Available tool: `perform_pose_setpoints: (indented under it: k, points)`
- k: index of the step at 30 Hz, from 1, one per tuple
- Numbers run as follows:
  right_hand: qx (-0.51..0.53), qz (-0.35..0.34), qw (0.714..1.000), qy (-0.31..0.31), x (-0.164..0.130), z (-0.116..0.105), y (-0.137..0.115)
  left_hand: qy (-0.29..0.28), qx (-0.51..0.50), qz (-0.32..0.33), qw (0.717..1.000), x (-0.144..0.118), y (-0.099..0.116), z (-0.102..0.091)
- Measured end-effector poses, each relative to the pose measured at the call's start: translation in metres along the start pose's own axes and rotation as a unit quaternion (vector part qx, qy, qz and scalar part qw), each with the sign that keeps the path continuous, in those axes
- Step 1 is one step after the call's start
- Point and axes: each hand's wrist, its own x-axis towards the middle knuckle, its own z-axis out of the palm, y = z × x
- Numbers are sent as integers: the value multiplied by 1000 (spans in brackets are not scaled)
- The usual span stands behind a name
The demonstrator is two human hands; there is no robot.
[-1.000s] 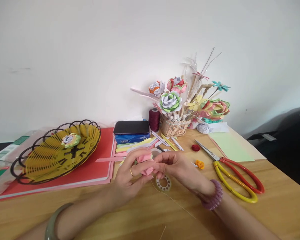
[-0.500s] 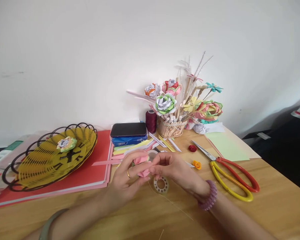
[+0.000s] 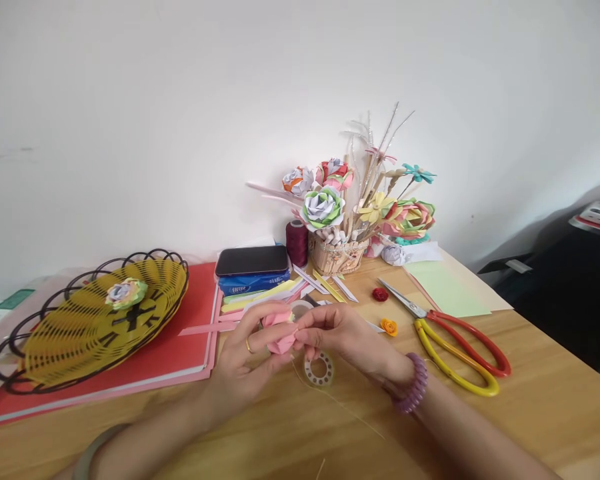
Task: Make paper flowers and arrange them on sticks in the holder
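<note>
Holding pink paper (image 3: 284, 344) in left fingers (image 3: 267, 335), right fingers (image 3: 317, 336) alongside

Pink paper (image 3: 282, 345) shows between the hands (image 3: 245, 353)! To their right, scissors (image 3: 420, 311) flash silver, red and yellow; to their left, a black-looped yellow woven basket (image 3: 75, 337); beyond them, maroon thread (image 3: 297, 245)!

Ring (image 3: 249, 345): one, gold-coloured, slim, smooth; I see it on a finger of the left hand (image 3: 237, 367). Bangle (image 3: 93, 450): one, muted grey-green, rounded, plain; farther up the same arm from the ring, its lower part cut off from my view. Band (image 3: 418, 384): one, purple, thick, ridged like a coil, slightly glossy; opposite the ring, at the wrist of the right hand (image 3: 343, 333). Forearms (image 3: 473, 430): two, bare as far as my camera shows.
</note>
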Motion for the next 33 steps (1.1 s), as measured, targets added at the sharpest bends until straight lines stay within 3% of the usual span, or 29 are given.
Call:
perform_pose_setpoints:
  k: [14, 22, 33]
  points:
    - [6, 14, 1000, -12, -1, 1, -1, -15, -53, 25, 998, -1, 1, 1]
    - [0, 12, 1000, -2, -2, 0, -4, -13, -67, -14, 998, -2, -1, 1]
    - [7, 11, 999, -29, -2, 0, -2, -5, -72, -4, 997, -1, -2, 1]
